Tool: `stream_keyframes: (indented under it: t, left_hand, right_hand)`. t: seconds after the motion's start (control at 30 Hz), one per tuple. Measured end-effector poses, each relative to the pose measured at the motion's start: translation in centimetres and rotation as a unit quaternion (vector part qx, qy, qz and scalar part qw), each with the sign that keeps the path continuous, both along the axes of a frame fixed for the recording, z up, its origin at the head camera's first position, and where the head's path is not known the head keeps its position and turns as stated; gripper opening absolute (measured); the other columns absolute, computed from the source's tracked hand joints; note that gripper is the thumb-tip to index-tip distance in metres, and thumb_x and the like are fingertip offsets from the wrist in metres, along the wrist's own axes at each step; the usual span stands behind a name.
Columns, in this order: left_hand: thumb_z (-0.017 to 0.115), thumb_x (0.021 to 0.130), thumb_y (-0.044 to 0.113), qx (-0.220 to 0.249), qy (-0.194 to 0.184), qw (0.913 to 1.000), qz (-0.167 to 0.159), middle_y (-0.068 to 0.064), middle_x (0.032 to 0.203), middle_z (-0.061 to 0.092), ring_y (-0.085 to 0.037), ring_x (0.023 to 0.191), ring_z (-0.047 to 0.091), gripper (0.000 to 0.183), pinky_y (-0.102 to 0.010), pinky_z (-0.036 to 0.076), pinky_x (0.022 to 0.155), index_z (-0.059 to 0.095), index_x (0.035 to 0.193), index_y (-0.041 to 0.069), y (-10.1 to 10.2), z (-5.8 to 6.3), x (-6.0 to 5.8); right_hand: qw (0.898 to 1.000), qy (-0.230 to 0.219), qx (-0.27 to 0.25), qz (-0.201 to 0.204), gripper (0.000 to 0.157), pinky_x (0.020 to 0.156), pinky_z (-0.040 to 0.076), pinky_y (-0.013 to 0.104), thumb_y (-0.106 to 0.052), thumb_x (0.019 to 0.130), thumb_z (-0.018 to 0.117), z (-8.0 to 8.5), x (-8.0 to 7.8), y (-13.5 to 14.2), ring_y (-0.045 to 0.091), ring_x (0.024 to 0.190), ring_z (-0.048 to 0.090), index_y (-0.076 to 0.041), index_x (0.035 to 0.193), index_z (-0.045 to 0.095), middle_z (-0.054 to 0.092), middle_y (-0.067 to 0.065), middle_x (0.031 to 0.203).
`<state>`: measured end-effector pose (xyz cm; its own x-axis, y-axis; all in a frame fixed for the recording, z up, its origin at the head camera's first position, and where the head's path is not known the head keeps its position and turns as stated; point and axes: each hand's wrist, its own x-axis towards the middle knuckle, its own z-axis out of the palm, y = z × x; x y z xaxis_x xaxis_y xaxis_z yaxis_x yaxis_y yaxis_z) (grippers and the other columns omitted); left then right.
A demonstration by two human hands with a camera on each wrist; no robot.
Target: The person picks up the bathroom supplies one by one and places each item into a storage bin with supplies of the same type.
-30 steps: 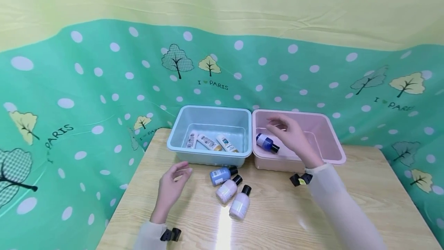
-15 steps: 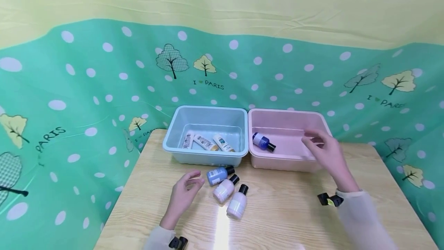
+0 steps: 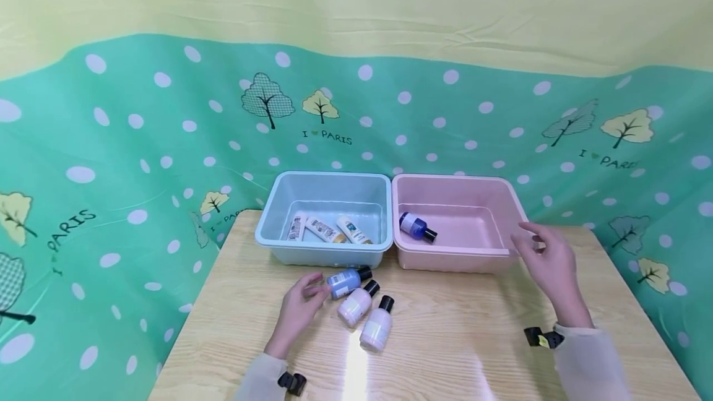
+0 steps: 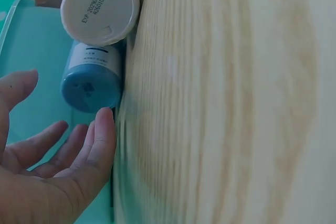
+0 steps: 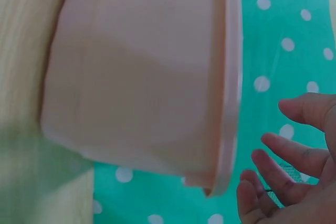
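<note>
In the head view my left hand (image 3: pixel 299 308) is at the left of a light-blue bottle (image 3: pixel 342 283) with a black cap, lying on the table. The left wrist view shows the fingers loosely bent and spread, fingertips right at the blue bottle's base (image 4: pixel 90 88), not wrapped round it. Two pale pinkish bottles with black caps, one nearer (image 3: pixel 375 330) and one in the middle (image 3: pixel 354 307), lie beside it. My right hand (image 3: pixel 551 265) hovers empty at the right front corner of the pink bin (image 3: pixel 468 212), fingers loosely bent. A dark-blue bottle (image 3: pixel 414 226) lies inside that bin.
Left of the pink bin stands a light-blue bin (image 3: pixel 317 257), holding three white tubes, the middle tube (image 3: pixel 325 229) having a tan cap. Both bins stand on the wooden table (image 3: pixel 445 327) before a green dotted curtain (image 3: pixel 434 122).
My right hand has moved right, from over the dark-blue bottle in the pink bin to outside the bin's right corner. My left hand has moved right, closer to the light-blue bottle.
</note>
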<state>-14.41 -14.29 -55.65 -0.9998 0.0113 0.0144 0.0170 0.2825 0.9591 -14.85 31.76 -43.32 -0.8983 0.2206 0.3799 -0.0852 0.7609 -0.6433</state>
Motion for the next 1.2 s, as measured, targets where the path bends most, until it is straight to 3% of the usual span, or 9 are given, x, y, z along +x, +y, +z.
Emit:
stream_keyframes:
  t: [0.13, 0.27, 0.47, 0.67, 0.9, 0.97, 1.0, 1.2]
  left_hand:
    - [0.070, 0.083, 0.029, 0.025, -0.025, 0.9993, -0.005, -0.015, 0.126, 0.052, -0.027, 0.100, 0.059, 0.058, -0.027, 0.055, 0.070, 0.048, 0.130, 0.004, 0.3, -0.4, -0.5]
    - [0.069, 0.083, 0.028, 0.038, -0.039, 0.9985, -0.011, -0.018, 0.127, 0.050, -0.030, 0.101, 0.059, 0.059, -0.030, 0.056, 0.068, 0.047, 0.131, 0.002, 0.6, -0.8, -0.9]
    - [0.069, 0.083, 0.029, 0.040, -0.049, 0.9977, -0.024, -0.020, 0.125, 0.051, -0.031, 0.101, 0.059, 0.059, -0.031, 0.056, 0.067, 0.047, 0.130, 0.000, 0.9, -0.9, -1.5]
    - [0.070, 0.082, 0.033, 0.012, -0.060, 0.9977, -0.030, -0.019, 0.121, 0.055, -0.029, 0.099, 0.059, 0.061, -0.029, 0.056, 0.067, 0.048, 0.129, 0.000, 1.0, -1.1, -2.0]
    - [0.073, 0.079, 0.031, -0.036, -0.037, 0.9976, -0.046, -0.015, 0.110, 0.061, -0.024, 0.094, 0.061, 0.060, -0.028, 0.054, 0.075, 0.052, 0.125, 0.000, 0.9, -1.2, -2.1]
    - [0.074, 0.078, 0.031, -0.038, -0.034, 0.9976, -0.046, -0.014, 0.108, 0.062, -0.022, 0.092, 0.061, 0.061, -0.028, 0.053, 0.075, 0.052, 0.125, 0.000, 0.8, -1.1, -2.0]
    - [0.074, 0.078, 0.029, -0.039, -0.035, 0.9976, -0.046, -0.015, 0.108, 0.062, -0.024, 0.092, 0.061, 0.059, -0.029, 0.053, 0.076, 0.052, 0.124, -0.002, 0.9, -0.5, -1.7]
    - [0.076, 0.075, 0.030, -0.025, -0.048, 0.9980, -0.032, -0.015, 0.108, 0.062, -0.025, 0.094, 0.062, 0.062, -0.029, 0.053, 0.076, 0.052, 0.124, 0.000, 1.0, -0.3, -1.6]
  right_hand:
    - [1.000, 0.013, -0.006, -0.016, 0.040, 0.060, 0.038, 0.013, -0.025, 0.089, 0.062, -1.0, 0.1, 0.7, 0.035, 0.096, 0.048, 0.000, 0.120, 0.058, 0.052, 0.020, 0.117]
    - [0.998, -0.007, -0.041, -0.040, 0.043, 0.063, 0.040, 0.010, -0.026, 0.090, 0.059, -2.1, 0.3, 1.4, 0.036, 0.100, 0.049, -0.002, 0.126, 0.054, 0.048, 0.019, 0.120]
    - [0.989, -0.036, -0.115, -0.081, 0.043, 0.066, 0.044, 0.010, -0.029, 0.092, 0.055, -3.5, 0.4, 1.7, 0.026, 0.099, 0.052, -0.008, 0.130, 0.052, 0.049, 0.012, 0.125]
    - [0.980, -0.041, -0.169, -0.099, 0.042, 0.066, 0.049, 0.010, -0.029, 0.094, 0.052, -4.0, 0.2, 1.7, 0.017, 0.097, 0.054, -0.011, 0.131, 0.051, 0.050, 0.010, 0.129]
    - [0.976, -0.039, -0.182, -0.110, 0.041, 0.069, 0.051, 0.015, -0.030, 0.094, 0.052, -4.3, 0.1, 1.6, 0.012, 0.095, 0.054, -0.014, 0.132, 0.051, 0.050, 0.007, 0.129]
    - [0.976, -0.039, -0.183, -0.108, 0.042, 0.070, 0.051, 0.016, -0.030, 0.094, 0.052, -4.3, 0.2, 1.6, 0.013, 0.096, 0.054, -0.014, 0.132, 0.050, 0.049, 0.006, 0.130]
    - [0.976, -0.040, -0.185, -0.108, 0.042, 0.070, 0.051, 0.016, -0.031, 0.094, 0.052, -4.4, 0.2, 1.6, 0.012, 0.096, 0.054, -0.015, 0.132, 0.050, 0.049, 0.006, 0.130]
    - [0.974, -0.050, -0.194, -0.106, 0.045, 0.071, 0.051, 0.017, -0.036, 0.094, 0.050, -4.7, 0.4, 1.6, 0.014, 0.098, 0.053, -0.017, 0.134, 0.047, 0.048, 0.004, 0.130]
